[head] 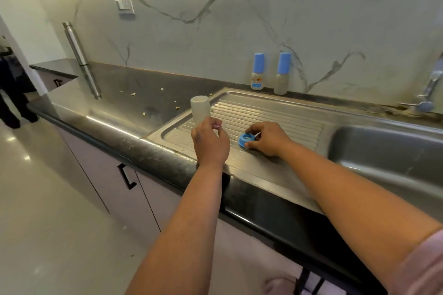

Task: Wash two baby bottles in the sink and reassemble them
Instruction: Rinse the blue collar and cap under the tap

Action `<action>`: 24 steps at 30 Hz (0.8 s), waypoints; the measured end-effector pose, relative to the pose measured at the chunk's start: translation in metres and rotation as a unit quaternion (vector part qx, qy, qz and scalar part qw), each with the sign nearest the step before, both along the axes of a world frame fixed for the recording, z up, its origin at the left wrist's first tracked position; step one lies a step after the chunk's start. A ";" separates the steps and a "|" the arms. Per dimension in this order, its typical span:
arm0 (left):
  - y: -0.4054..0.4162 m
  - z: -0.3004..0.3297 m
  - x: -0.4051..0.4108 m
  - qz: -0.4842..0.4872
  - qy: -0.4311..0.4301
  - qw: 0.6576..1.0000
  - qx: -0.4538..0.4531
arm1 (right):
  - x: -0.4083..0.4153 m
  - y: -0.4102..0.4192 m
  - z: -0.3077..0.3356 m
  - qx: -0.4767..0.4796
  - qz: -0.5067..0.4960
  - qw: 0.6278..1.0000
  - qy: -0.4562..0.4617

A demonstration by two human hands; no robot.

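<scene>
My left hand (210,142) grips a clear bottle body (200,110) by its lower end, holding it bottom-up over the left side of the steel drainboard (263,112). My right hand (267,137) pinches a blue screw ring (246,139) that sits on the drainboard, with a pale teat tip showing by the fingers. An assembled baby bottle (258,72) with a blue cap stands against the back wall. What seems to be its reflection (282,73) shows in the glossy wall beside it.
The sink basin (388,151) lies to the right, with a tap (429,93) behind it. A steel flask (75,43) stands at the back left of the dark counter (134,93), among scattered crumbs. Cabinet doors and floor are to the left.
</scene>
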State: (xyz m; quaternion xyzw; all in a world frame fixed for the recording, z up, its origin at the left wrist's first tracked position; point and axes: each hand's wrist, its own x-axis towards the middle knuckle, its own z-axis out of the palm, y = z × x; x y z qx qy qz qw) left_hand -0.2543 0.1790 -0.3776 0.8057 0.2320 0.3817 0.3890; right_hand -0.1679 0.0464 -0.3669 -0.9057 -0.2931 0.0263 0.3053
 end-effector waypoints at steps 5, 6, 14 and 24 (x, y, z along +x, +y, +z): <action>-0.001 -0.001 0.000 -0.013 0.001 1.000 0.008 | 0.000 0.005 -0.007 0.027 -0.023 0.999 -0.006; -0.001 -0.001 -0.001 -0.014 0.003 1.000 0.008 | -0.001 0.005 -0.008 0.031 -0.025 0.999 -0.004; -0.018 -0.001 0.000 0.002 0.000 0.998 0.063 | -0.001 -0.058 0.026 0.132 -0.107 0.984 -0.053; -0.223 -0.014 0.066 -0.334 0.024 0.941 0.056 | 0.037 -0.262 -0.026 -0.152 -0.283 0.945 0.063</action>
